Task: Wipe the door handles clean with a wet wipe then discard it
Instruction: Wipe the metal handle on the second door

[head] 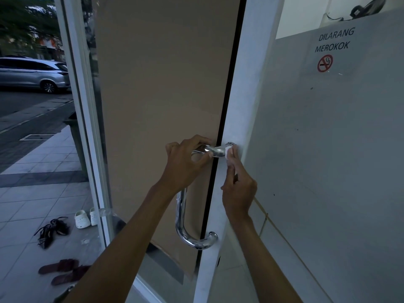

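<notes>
Two hands work the curved chrome door handle [182,217]: my left hand [185,165] curls its fingers round the upper bend, my right hand [238,189] pinches a small white wet wipe [228,152] against the top mount. The wipe looks limp and light; polished metal seems slippery, so I'd grip firmly

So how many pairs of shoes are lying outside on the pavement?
3: white perforated clogs nearest the glass door frame, black strappy sandals left of them, dark red slides nearer the camera. More may be hidden.
</notes>
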Demonstrator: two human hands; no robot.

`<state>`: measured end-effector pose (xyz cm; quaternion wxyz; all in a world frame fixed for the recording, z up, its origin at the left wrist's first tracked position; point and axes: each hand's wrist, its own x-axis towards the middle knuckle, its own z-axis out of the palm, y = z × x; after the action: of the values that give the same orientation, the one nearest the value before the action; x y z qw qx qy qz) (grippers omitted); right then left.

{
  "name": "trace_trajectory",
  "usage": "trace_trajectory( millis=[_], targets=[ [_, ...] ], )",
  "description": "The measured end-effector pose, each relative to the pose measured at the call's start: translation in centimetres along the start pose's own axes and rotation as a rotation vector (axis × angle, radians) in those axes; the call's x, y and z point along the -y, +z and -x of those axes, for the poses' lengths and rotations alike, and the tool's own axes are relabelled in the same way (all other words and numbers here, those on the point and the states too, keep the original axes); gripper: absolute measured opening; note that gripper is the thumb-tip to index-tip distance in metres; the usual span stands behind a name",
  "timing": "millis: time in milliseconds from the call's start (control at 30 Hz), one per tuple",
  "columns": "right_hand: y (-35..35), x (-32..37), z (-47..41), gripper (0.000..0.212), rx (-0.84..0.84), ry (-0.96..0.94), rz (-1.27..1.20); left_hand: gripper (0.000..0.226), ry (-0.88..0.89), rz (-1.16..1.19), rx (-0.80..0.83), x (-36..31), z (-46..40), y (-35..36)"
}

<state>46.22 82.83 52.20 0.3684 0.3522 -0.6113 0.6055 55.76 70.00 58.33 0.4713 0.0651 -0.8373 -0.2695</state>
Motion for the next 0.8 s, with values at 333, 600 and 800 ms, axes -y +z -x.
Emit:
trace_trajectory(
  millis=[333,600,800],
  targets=[
    [0.6,-0.7,0.5,0.035,-0.006,0.016,-0.07,0.023,0.006,0.008,-0.001,0.1,0.0,0.1],
    [0.3,-0.7,-0.9,0.035,0.072,0.021,-0.046,0.023,0.012,0.017,-0.004,0.4,-0.1,0.3],
    [-0.9,-0.8,-3.0,0.031,0.181,-0.04,0.119,0.027,0.019,0.013,-0.005,0.4,-0.2,0.5]
  ],
)
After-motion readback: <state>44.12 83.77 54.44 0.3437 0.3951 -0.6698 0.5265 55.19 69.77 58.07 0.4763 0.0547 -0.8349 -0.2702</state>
